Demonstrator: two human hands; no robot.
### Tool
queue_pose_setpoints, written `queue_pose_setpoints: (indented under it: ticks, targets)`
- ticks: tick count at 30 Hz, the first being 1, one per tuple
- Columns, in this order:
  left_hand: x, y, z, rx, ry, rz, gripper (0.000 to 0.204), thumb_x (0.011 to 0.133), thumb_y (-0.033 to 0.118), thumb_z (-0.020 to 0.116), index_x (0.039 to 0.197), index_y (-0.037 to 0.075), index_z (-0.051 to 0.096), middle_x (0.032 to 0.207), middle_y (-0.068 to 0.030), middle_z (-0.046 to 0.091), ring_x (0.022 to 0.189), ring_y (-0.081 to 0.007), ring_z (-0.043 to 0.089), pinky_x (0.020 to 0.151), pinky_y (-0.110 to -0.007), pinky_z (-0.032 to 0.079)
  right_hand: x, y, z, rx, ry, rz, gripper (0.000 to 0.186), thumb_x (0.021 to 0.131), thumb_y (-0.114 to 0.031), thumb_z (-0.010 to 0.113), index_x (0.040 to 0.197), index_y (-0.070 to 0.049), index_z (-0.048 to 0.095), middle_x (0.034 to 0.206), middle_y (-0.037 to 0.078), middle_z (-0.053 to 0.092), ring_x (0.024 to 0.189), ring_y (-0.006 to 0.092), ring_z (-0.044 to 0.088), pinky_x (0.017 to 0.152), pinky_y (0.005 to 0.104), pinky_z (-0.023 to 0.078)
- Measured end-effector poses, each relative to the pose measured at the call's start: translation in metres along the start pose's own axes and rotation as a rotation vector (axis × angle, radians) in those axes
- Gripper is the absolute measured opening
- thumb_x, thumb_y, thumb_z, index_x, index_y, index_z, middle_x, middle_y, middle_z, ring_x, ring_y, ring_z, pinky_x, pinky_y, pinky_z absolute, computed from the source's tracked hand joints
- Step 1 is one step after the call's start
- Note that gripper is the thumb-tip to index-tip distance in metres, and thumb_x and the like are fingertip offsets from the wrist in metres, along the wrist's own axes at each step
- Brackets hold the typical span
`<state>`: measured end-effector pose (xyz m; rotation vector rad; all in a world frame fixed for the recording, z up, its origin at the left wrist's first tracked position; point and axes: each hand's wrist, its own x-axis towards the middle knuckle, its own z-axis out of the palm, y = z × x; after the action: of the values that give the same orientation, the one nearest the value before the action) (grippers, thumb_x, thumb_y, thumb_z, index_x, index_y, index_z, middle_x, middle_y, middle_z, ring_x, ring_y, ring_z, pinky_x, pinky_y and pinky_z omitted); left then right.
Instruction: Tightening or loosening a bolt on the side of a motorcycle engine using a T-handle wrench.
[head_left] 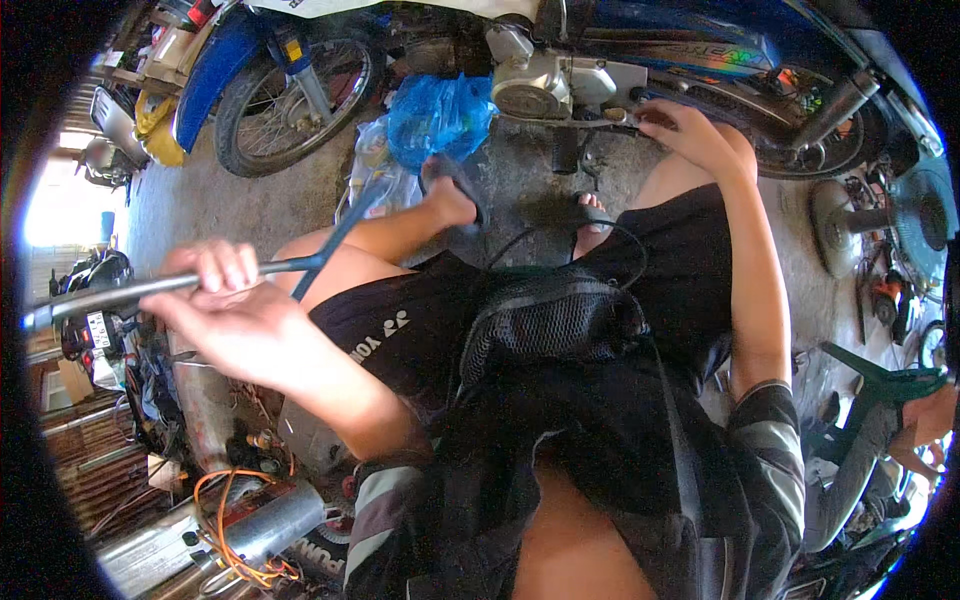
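A T-shaped metal wrench (100,300) is in my left hand (220,300), which is raised over my left thigh. The fingers curl over its long bare shaft, while its dark crossbar points toward the motorcycle; both are smeared by motion. My right hand (692,137) hangs over my right knee, beside the motorcycle engine (535,95). Its fingers are half bent, with a gap to the thumb, and the tips lie by the end of a metal foot lever (590,122). Whether they touch the lever I cannot tell.
The blue motorcycle's front wheel (297,105) stands at the far left. A blue plastic bag (440,115) lies by my left foot. A standing fan (915,210) is at the right, and a metal cylinder with an orange hose (270,525) is at the lower left. A person (860,450) sits at the right.
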<state>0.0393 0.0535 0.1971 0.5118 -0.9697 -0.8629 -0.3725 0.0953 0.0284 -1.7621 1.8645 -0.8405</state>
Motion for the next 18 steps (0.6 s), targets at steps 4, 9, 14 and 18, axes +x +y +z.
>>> queue_pose_setpoints:
  ticks: [4, 9, 14, 18]
  targets:
    - [0.010, -0.034, 0.005, -0.121, -0.186, -0.310, 0.045, 0.087, 0.046, 0.043, 0.079, 0.002, 0.050, 0.057, 0.0019, 0.032, 0.049, -0.0075, 0.028, 0.045, -0.021, 0.022, -0.001, -0.014, 0.001, -0.050, -0.110, 0.110, 0.035, 0.081, -0.020, 0.058, 0.109, 0.000, 0.053, 0.098, 0.015, 0.060, 0.091, 0.0236, 0.057, 0.081, 0.0315, 0.043]
    - [0.026, -0.119, 0.011, -0.116, -0.361, -0.555, 0.043, 0.089, 0.044, 0.040, 0.082, 0.002, 0.051, 0.058, 0.0036, 0.031, 0.051, -0.0066, 0.028, 0.046, -0.021, 0.022, 0.020, -0.022, 0.008, -0.032, -0.208, 0.080, 0.036, 0.079, -0.029, 0.060, 0.104, -0.003, 0.056, 0.095, 0.018, 0.061, 0.089, 0.0311, 0.058, 0.078, 0.0358, 0.044]
    - [0.026, -0.198, 0.022, 0.142, -0.647, -0.792, 0.047, 0.090, 0.043, 0.039, 0.078, 0.000, 0.052, 0.056, 0.0064, 0.034, 0.048, -0.0037, 0.030, 0.046, -0.019, 0.023, 0.077, -0.033, 0.026, -0.109, -0.325, -0.037, 0.035, 0.080, -0.030, 0.059, 0.102, -0.003, 0.056, 0.094, 0.019, 0.060, 0.088, 0.0299, 0.059, 0.076, 0.0357, 0.045]
    - [0.013, -0.240, 0.028, 0.412, -0.738, -0.850, 0.046, 0.091, 0.041, 0.039, 0.071, 0.004, 0.058, 0.055, 0.0037, 0.041, 0.052, -0.0062, 0.036, 0.050, -0.022, 0.028, 0.114, -0.050, 0.060, 0.100, -0.365, -0.042, 0.033, 0.082, -0.021, 0.058, 0.109, -0.001, 0.053, 0.096, 0.011, 0.059, 0.089, 0.0173, 0.057, 0.078, 0.0288, 0.045]
